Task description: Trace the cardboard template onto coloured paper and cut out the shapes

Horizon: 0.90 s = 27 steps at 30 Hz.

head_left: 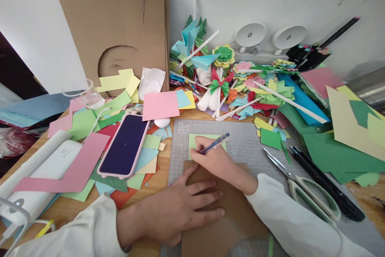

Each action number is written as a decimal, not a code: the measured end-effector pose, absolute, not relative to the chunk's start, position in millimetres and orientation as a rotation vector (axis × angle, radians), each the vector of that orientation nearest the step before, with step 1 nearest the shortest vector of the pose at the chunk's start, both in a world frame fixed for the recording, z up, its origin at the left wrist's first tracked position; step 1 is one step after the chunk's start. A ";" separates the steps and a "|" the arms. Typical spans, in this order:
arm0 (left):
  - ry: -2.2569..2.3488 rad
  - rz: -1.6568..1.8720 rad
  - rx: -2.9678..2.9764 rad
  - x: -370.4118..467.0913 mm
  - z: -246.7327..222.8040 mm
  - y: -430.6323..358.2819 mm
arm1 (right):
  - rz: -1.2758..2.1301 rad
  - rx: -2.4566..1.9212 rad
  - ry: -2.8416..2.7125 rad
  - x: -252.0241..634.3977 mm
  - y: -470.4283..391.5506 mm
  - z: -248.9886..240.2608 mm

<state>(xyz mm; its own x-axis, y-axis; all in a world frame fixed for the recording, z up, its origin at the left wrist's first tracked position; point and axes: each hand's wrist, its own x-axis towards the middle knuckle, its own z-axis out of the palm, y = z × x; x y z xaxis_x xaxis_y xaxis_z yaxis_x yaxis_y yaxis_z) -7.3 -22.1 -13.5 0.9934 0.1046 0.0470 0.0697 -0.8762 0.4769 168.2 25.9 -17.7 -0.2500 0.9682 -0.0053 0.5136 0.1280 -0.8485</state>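
Observation:
My right hand (pixel 207 154) is closed round a pen (pixel 218 143) with a blue end, its tip side hidden by my fingers. It rests over a light green sheet of paper (pixel 192 141) on the grey cutting mat (pixel 240 136). My left hand (pixel 186 205) lies flat with fingers spread on a brown cardboard piece (pixel 207 229), whose upper edge meets or overlaps the green paper. A curved cut shows at the cardboard's lower right. Scissors (pixel 290 177) with pale green handles and a black utility knife (pixel 327 187) lie right of my right forearm.
A phone (pixel 124 144) lies among paper scraps at left, near a white power bank-like box (pixel 57 160) with cables. Paper flowers (pixel 224 56) heap at the back beside a standing cardboard sheet (pixel 117 16). Green paper sheets (pixel 339 152) pile at right.

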 end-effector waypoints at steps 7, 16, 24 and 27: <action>0.109 0.104 2.640 -7.4 -10.5 -21.8 | 0.983 -1.505 -1.815 194.1 23.3 -13.0; 0.105 0.053 2.611 -8.0 -10.8 -20.6 | 0.948 -1.622 -1.726 222.8 14.3 -9.5; 0.113 0.058 2.629 -8.1 -10.2 -21.0 | 0.967 -1.600 -1.678 225.6 12.0 -9.7; 0.111 0.037 2.632 -8.1 -10.9 -21.5 | 0.931 -1.579 -1.706 224.5 11.7 -11.7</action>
